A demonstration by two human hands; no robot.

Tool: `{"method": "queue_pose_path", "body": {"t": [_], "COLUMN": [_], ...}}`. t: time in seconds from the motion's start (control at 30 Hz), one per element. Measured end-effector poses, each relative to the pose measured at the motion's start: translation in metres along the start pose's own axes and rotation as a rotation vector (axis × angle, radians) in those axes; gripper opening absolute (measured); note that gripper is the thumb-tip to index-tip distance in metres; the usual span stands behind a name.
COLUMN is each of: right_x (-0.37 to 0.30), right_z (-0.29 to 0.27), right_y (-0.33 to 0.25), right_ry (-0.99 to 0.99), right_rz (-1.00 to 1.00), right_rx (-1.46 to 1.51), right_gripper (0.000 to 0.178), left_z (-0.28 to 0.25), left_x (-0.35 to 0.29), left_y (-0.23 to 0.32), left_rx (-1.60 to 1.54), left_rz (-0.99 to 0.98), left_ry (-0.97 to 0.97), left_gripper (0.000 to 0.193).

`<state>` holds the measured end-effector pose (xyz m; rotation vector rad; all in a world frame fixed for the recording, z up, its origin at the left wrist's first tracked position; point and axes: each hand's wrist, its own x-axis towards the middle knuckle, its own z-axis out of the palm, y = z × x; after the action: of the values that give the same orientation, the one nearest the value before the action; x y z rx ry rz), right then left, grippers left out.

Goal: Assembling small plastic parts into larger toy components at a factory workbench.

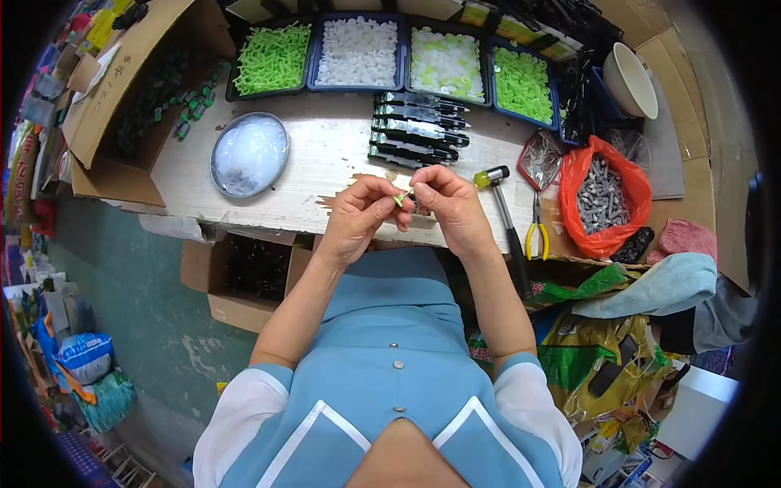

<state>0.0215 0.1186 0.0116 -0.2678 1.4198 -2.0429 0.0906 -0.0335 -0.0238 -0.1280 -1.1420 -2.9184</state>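
Observation:
Above the near edge of the pale worktable [305, 183], both my hands are raised close together. My left hand [358, 218] is closed in a pinch on a small green plastic part [399, 200]. Thumb and forefinger of my right hand [454, 210] pinch a thin pale piece [408, 193] against that green part; its exact shape is too small to tell. Just beyond my fingers lies a stack of black parts with clear and silvery sections [419, 126]. A hammer [504, 220] with a yellow-and-black head rests to the right of my right hand.
Along the back stand trays of green sticks [274, 58], white caps [358, 53] and green pieces [523, 81]. A round dish [250, 154] is at left, beside an open carton [114, 122]. Yellow-handled pliers [536, 228] and a red bag of grey parts [602, 195] sit at right.

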Motion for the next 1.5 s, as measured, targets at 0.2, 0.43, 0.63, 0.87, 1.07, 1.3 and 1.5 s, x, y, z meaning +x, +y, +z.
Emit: {"method": "queue_pose_path", "body": {"t": [0.2, 0.43, 0.63, 0.87, 1.07, 1.3, 1.5], "right_x": [0.003, 0.004, 0.001, -0.005, -0.003, 0.012, 0.015], "right_z": [0.006, 0.018, 0.027, 0.028, 0.029, 0.005, 0.002], "right_y": [0.004, 0.01, 0.019, 0.018, 0.015, 0.019, 0.023], "right_ry": [-0.012, -0.012, 0.079, 0.163, 0.169, 0.024, -0.098], "right_rz": [0.021, 0.11, -0.281, -0.555, -0.79, -0.818, -0.73], "right_rx": [0.016, 0.046, -0.437, -0.838, -1.149, -1.434, -1.628], "right_gripper": [0.011, 0.009, 0.008, 0.009, 0.01, 0.012, 0.013], "left_z": [-0.004, -0.008, -0.012, -0.014, -0.008, -0.02, -0.022], "left_x": [-0.003, -0.007, -0.011, -0.012, -0.01, -0.005, -0.003], "left_y": [0.002, -0.001, -0.003, -0.005, -0.005, 0.005, -0.007], "left_rx": [0.083, 0.201, 0.287, 0.401, 0.566, 1.362, 1.505], "left_rz": [0.058, 0.149, 0.16, 0.263, 0.309, 0.557, 0.481], "left_ry": [0.005, 0.107, 0.167, 0.227, 0.247, 0.285, 0.24], "left_gripper": [0.011, 0.009, 0.01, 0.011, 0.009, 0.017, 0.012]}}
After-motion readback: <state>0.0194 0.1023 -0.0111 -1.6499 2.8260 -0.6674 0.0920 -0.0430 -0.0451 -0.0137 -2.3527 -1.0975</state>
